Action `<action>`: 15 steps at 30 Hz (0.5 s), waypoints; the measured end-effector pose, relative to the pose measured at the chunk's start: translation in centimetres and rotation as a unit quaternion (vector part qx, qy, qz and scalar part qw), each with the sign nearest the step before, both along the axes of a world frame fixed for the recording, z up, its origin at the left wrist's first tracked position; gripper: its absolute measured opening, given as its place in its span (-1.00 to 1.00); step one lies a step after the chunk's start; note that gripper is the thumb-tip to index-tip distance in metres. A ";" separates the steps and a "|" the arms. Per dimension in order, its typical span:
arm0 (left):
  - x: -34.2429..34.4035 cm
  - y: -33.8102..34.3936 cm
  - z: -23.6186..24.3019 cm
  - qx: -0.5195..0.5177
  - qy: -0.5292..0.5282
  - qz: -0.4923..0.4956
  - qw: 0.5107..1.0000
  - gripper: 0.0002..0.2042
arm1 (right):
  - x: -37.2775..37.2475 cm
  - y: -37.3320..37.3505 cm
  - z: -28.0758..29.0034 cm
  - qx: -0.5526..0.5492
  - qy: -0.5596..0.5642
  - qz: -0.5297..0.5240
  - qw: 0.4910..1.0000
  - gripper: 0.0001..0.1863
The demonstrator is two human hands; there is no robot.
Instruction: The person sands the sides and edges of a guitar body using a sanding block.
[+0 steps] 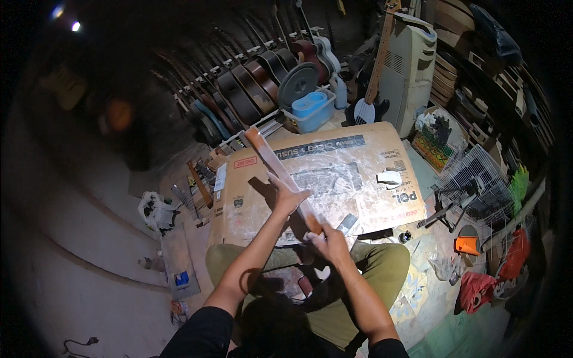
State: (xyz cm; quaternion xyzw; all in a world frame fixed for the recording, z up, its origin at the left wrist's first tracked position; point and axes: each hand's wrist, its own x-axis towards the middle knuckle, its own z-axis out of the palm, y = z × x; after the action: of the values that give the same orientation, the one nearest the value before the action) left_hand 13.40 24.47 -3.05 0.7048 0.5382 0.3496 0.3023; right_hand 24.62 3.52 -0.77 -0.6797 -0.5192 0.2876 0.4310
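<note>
A long, narrow wooden bar (pixel 276 162), orange-brown at both ends and dusty pale along its middle, slants over a flattened cardboard box (pixel 382 146). My left hand (pixel 287 198) is closed around the bar's middle, thumb across its right side. At the near end my right hand (pixel 329 243) grips the bar; whether its fingers also pinch something small is unclear. White dust smears the cardboard. Just beyond my right hand lies a grey rectangular piece (pixel 347 224). A torn white scrap (pixel 389 178) sits on the cardboard's right side.
Several guitars (pixel 239 89) stand racked behind. A blue tub (pixel 310 110) and another stringed instrument (pixel 367 101) lean near a white appliance (pixel 409 65). At right are a wire cage (pixel 477 185), a black stand (pixel 447 206) and an orange container (pixel 467 245). A plastic bag (pixel 156 210) lies left.
</note>
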 end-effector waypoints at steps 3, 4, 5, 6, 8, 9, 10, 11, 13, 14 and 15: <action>-0.6 1.2 0.9 -0.061 -0.061 -0.121 0.989 0.20 | -0.4 -0.6 -0.1 0.011 0.009 0.089 0.996 -0.46; 0.5 0.5 3.5 -0.127 -0.046 -0.147 0.980 0.14 | 0.6 -0.8 -0.4 -0.028 -0.006 0.122 0.992 -0.46; 0.3 0.4 5.1 -0.189 -0.024 -0.165 0.968 0.08 | 1.0 -0.8 -0.5 -0.063 -0.015 0.161 0.985 -0.46; -0.6 1.0 5.5 -0.105 -0.018 -0.184 0.977 -0.13 | 0.7 -0.8 -0.8 -0.074 -0.028 0.168 0.983 -0.46; -3.3 3.7 5.6 -0.034 0.052 -0.208 0.976 -0.22 | 0.3 -0.2 -1.4 -0.084 -0.059 0.180 0.978 -0.46; -4.3 4.9 5.8 0.002 0.087 -0.220 0.972 -0.26 | 0.2 0.1 -1.7 -0.094 -0.066 0.176 0.978 -0.46; -4.5 5.7 6.5 0.005 0.150 -0.191 0.970 -0.28 | 0.3 0.3 -2.1 -0.106 -0.075 0.170 0.977 -0.46; -4.5 6.3 7.2 0.008 0.210 -0.162 0.964 -0.31 | 0.5 0.3 -2.2 -0.119 -0.085 0.164 0.975 -0.46; -4.4 6.9 8.0 0.031 0.295 -0.117 0.948 -0.34 | 0.9 0.3 -2.2 -0.135 -0.083 0.151 0.976 -0.46; -4.4 7.2 8.2 0.050 0.319 -0.102 0.941 -0.35 | 1.1 0.3 -2.2 -0.142 -0.083 0.145 0.976 -0.46; -4.4 7.5 8.4 0.069 0.343 -0.087 0.933 -0.37 | 1.3 0.3 -2.4 -0.139 -0.089 0.138 0.977 -0.45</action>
State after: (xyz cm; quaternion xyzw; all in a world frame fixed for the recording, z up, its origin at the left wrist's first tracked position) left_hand 8.97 31.93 5.39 0.8448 0.5204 0.0955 0.0796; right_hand 25.95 3.85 -3.15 -0.6777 -0.5991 0.3518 0.2408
